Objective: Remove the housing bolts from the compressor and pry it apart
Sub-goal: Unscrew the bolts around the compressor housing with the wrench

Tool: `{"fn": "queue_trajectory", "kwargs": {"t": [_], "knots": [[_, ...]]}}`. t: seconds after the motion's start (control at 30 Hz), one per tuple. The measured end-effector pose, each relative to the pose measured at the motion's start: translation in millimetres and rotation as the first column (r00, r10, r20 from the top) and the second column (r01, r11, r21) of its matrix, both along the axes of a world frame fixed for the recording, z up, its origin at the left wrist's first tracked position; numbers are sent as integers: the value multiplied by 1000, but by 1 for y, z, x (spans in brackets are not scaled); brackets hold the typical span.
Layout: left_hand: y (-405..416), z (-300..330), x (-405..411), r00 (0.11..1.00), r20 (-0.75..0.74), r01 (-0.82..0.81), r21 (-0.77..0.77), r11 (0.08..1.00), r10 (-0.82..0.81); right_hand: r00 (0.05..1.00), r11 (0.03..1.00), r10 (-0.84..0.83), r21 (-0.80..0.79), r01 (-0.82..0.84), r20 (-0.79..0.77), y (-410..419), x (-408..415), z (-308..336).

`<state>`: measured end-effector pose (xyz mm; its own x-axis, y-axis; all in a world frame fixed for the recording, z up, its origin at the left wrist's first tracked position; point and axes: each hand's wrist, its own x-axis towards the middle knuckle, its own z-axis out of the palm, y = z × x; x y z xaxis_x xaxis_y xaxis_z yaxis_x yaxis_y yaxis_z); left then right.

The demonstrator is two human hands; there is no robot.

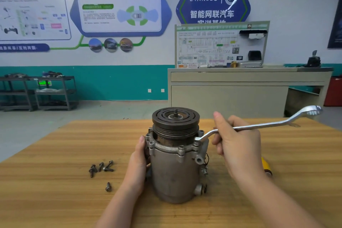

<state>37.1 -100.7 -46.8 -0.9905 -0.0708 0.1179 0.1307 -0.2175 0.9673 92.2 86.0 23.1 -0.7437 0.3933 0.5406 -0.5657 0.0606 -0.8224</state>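
Observation:
A grey metal compressor (174,172) stands upright on the wooden table (55,181), its dark grooved pulley (175,122) on top. My left hand (140,155) grips the housing's left side just below the flange. My right hand (238,142) holds a silver offset ring wrench (262,126) by its shaft; the wrench's near end sits on a bolt (196,139) at the flange's right edge. Another flange bolt (181,147) shows at the front. Several removed bolts (101,167) lie on the table to the left, with one more (108,186) nearer me.
A yellow-handled tool (266,165) lies on the table, partly hidden behind my right wrist. Beyond the table stand a beige cabinet (240,94) with a display board and, far left, dark metal shelving carts (37,92).

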Motion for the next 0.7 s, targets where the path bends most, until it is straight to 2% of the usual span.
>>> {"fn": "queue_trajectory", "kwargs": {"t": [0.07,0.13,0.23,0.3,0.37,0.43,0.47,0.53,0.63,0.7], "knots": [[0,0,0,1000,-6,3,0,1000,-3,993,988,-72,129,85,-99,-8,9,0],[0,0,0,1000,-8,1,0,1000,-1,977,963,-64,243,114,-203,-14,17,1],[0,1,1,1000,-2,10,0,1000,-10,923,835,-96,474,278,-374,-18,25,-6],[0,1,2,1000,-6,15,1,1000,-15,905,835,-62,474,278,-421,-18,27,-18],[0,2,3,1000,-9,15,-3,1000,-15,920,926,-12,342,158,-391,-12,25,-28],[0,2,3,1000,-3,12,-1,1000,-12,975,989,127,98,-111,-181,-3,18,-29],[0,1,3,1000,-1,12,3,1000,-12,966,965,250,-61,-254,-72,3,11,-28],[0,0,2,1000,-7,17,8,1000,-17,860,816,506,-355,-456,58,15,-7,-20],[-1,0,2,1000,-17,21,-10,1000,-21,671,661,710,-529,-532,212,22,-31,-6],[-2,-1,1,999,-15,30,-9,1000,-30,605,616,759,-564,-550,239,20,-40,1]]}}
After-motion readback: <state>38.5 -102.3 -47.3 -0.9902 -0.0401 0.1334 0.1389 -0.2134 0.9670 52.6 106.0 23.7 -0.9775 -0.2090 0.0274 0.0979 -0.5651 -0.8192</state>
